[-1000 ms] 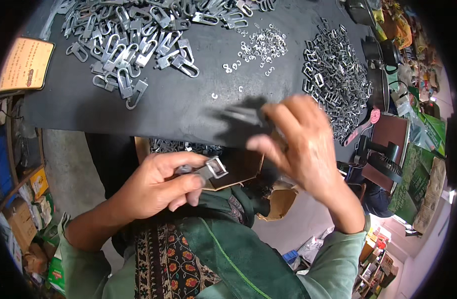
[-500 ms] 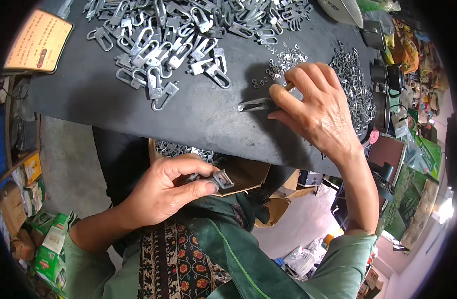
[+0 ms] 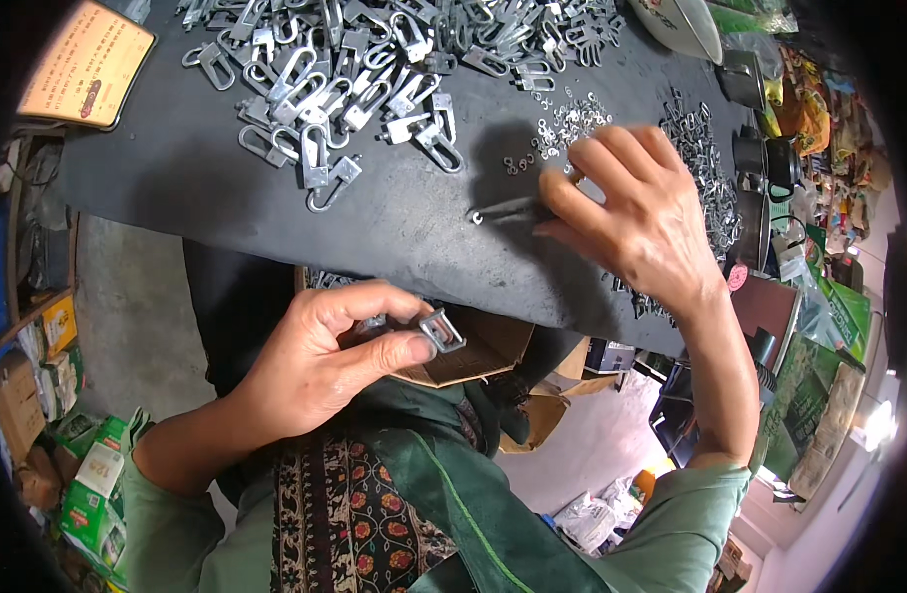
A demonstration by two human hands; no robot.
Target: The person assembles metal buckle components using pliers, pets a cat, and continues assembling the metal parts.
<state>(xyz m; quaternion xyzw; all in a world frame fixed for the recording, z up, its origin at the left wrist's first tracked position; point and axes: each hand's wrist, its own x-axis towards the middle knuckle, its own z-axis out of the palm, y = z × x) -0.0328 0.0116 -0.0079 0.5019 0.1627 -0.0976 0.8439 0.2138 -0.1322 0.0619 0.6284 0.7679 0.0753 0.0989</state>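
Note:
My left hand (image 3: 340, 351) is closed below the table's near edge, pinching a grey metal clasp (image 3: 443, 332) between thumb and forefinger. The clasp's squared, open end sticks out past the thumb; the rest is hidden in the fingers. Over the table, my right hand (image 3: 626, 208) is closed around needle-nose pliers, whose slim jaws (image 3: 515, 210) are blurred and point left. Just at the jaw tips is a small open metal ring (image 3: 476, 217); whether the jaws grip it I cannot tell. Beyond the hand lies a scatter of similar small rings (image 3: 572, 124).
Loose metal clasps (image 3: 320, 94) are heaped at the far side of the dark table (image 3: 374, 222). More small metal parts (image 3: 705, 158) are piled at the right, near a pale bowl (image 3: 686, 25). An open cardboard box (image 3: 483, 351) sits under the near edge. A printed card (image 3: 86, 69) lies far left.
The plier jaws have become blurred while the small ring stays near their tips. The right hand has shifted only slightly. My left hand keeps its pinch, with the clasp turned a little.

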